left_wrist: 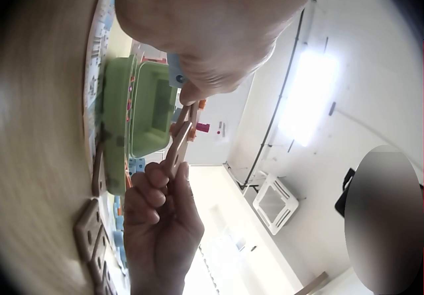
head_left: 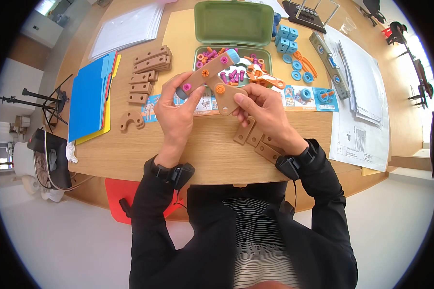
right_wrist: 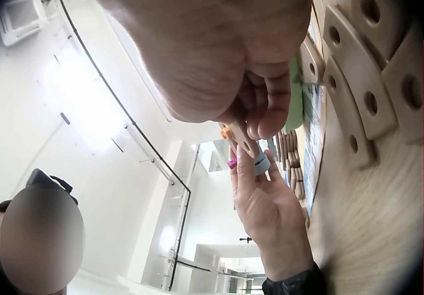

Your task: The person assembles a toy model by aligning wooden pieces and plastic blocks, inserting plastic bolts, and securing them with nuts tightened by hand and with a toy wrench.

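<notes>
In the head view my left hand (head_left: 172, 108) grips one end of a long brown toy construction bar (head_left: 214, 66). Two purple screw heads and an orange one show along its face, and a light blue block (head_left: 233, 55) sits at its far end. My right hand (head_left: 267, 108) pinches a shorter brown plate (head_left: 225, 105) between thumb and fingers. An orange screw (head_left: 220, 89) sits in this plate where it meets the bar. Both pieces are held up over the table, as the left wrist view shows with the plate (left_wrist: 177, 150) in the right fingers.
Behind the hands stands an open green case (head_left: 234, 24) with purple and orange screws. Brown bars (head_left: 152, 60) lie left, more brown plates (head_left: 263, 149) near the right wrist. Blue blocks (head_left: 285, 41), blue wheels (head_left: 295, 75), a level (head_left: 330, 65) and papers (head_left: 361, 86) are on the right.
</notes>
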A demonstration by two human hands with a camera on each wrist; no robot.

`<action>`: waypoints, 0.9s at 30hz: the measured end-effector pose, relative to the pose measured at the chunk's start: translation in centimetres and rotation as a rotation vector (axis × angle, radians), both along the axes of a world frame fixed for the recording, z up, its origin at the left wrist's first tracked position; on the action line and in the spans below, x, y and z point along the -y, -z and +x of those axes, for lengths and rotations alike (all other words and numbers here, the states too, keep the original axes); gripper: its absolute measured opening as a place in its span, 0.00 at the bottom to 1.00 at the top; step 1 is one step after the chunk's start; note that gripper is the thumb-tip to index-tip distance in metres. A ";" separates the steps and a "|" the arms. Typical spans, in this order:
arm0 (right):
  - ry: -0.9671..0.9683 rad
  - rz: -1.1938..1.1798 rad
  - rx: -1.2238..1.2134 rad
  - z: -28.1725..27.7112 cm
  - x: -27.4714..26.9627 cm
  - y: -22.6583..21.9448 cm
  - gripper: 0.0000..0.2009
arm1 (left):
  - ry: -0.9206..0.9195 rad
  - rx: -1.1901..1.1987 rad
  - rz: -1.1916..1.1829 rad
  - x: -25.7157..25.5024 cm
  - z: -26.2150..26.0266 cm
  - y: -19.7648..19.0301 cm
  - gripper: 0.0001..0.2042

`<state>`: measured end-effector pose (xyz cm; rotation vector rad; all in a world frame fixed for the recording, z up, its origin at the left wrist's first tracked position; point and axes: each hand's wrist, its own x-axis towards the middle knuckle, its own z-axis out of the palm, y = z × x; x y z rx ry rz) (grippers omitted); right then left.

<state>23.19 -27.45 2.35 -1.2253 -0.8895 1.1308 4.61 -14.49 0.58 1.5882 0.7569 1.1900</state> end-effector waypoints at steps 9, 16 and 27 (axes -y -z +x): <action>-0.015 -0.018 0.007 -0.3 0.0 -0.2 0.13 | -0.062 -0.051 0.071 0.0 -0.1 0.1 0.19; -0.013 -0.016 -0.007 -0.5 0.0 -0.3 0.12 | -0.099 -0.065 0.120 0.2 -0.1 0.0 0.19; -0.022 -0.010 -0.010 -0.4 -0.1 -0.4 0.12 | -0.132 -0.091 0.133 0.4 -0.1 -0.3 0.19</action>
